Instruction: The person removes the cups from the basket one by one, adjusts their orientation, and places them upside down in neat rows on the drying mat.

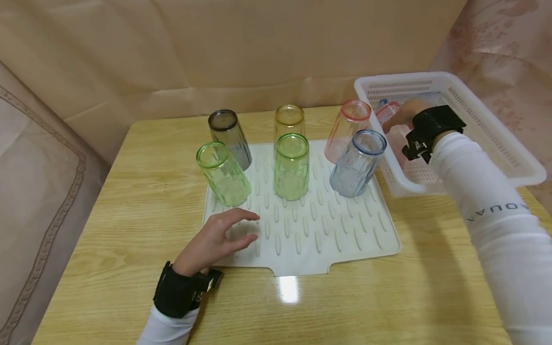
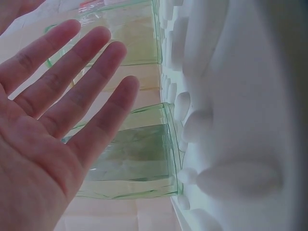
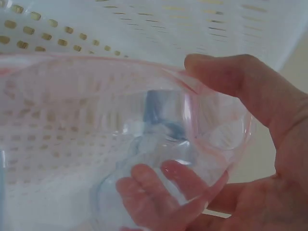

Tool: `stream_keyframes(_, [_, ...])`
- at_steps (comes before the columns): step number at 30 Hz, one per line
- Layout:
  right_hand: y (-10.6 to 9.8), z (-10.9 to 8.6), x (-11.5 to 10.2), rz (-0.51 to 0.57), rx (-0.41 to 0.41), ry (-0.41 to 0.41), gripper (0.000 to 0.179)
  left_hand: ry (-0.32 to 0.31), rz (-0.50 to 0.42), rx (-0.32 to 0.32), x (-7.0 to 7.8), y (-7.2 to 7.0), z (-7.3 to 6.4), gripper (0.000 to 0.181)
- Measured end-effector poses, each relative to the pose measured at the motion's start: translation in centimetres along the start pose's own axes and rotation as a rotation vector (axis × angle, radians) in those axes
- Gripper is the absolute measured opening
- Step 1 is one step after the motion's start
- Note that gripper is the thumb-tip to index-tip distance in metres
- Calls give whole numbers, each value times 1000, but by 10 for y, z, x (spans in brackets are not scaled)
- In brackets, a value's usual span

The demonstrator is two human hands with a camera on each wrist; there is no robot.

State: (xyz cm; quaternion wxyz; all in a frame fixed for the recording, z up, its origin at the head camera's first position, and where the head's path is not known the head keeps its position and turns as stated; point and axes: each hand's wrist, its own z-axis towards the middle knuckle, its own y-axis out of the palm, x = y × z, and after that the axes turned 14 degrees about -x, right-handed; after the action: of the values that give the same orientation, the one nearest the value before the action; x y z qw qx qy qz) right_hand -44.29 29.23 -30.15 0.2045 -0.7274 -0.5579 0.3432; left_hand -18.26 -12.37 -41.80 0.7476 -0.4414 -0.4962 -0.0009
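Observation:
My right hand [image 1: 405, 114] reaches into the white basket [image 1: 496, 112] and grips a clear pink-tinted glass [image 3: 96, 101]. In the right wrist view the thumb lies on the near side of its end, and the other fingers show through the glass. A blue-tinted glass [image 1: 431, 97] lies in the basket behind that hand. My left hand [image 1: 215, 239] hovers over the front left of the white ridged mat [image 1: 302, 258], fingers and thumb apart and nothing between them. Closest to it is a green glass [image 1: 224, 179] standing on the mat.
Also standing about the mat are a dark grey glass [image 1: 235, 141], an amber glass [image 1: 282, 125], another green glass [image 1: 292, 172], a pink glass [image 1: 340, 136] and a blue glass [image 1: 355, 167]. The basket stands right of the mat on the wooden table [image 1: 129, 215], near the blue glass.

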Motion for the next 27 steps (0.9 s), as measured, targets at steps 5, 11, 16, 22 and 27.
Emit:
stream_keyframes(5, [-4, -1, 5, -2, 34, -14, 82, -6, -18, -6, -1, -1, 1, 32])
stream_keyframes(11, [-8, -14, 11, 100, 34, -66, 85, 12, -5, 1, -3, -1, 3, 32])
stream_keyframes(16, [-8, -28, 12, 150, 150, -108, 74, 38, 14, 21, -3, -2, 3, 31])
stream_keyframes(22, [-13, -45, 16, 243, 196, -165, 86, 32, 23, 33, -2, -4, 3, 31])
stream_keyframes(27, [-14, -57, 25, 253, 210, -196, 94, 22, 9, 27, -2, -6, 4, 32])
